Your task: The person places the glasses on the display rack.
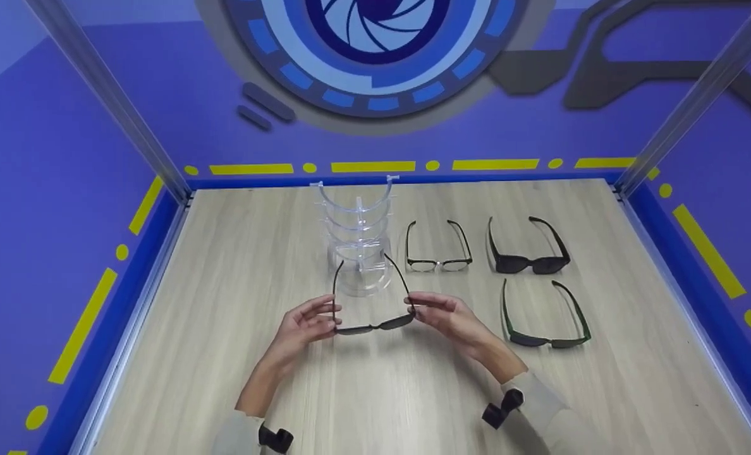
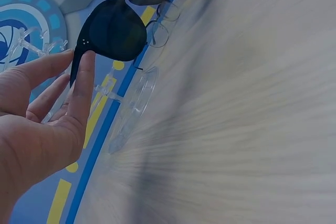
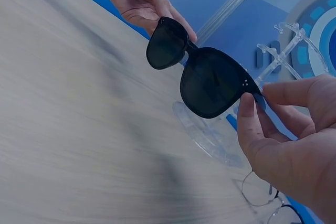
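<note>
Above the counter (image 1: 224, 265): round-lensed black sunglasses (image 1: 396, 322), held up in mid-air, temples open and pointing toward the back wall (image 1: 160, 82), three tiny pale dots by the outer corner of each lens.
Left hand (image 1: 301, 327): clamped on the left temple of those shades, thumb and fingers pinching it close to the hinge.
Right hand (image 1: 454, 319): same deal on the other temple, thumb and finger pinched on it right by the hinge.
Clear display stand (image 1: 360, 227): see-through plastic, curved tiers over a rounded base, just behind the held pair; temple tips overlap it in the head view, can't tell if they actually touch.
Browline glasses (image 1: 439, 261): clear lenses, dark top rims, sitting on the counter just right of the stand, temples open.
Chunky black sunglasses (image 1: 513, 264): further right, also lying open on the counter.
Green-framed sunglasses (image 1: 527, 340): closer to the front edge than the chunky pair, temples open too.
</note>
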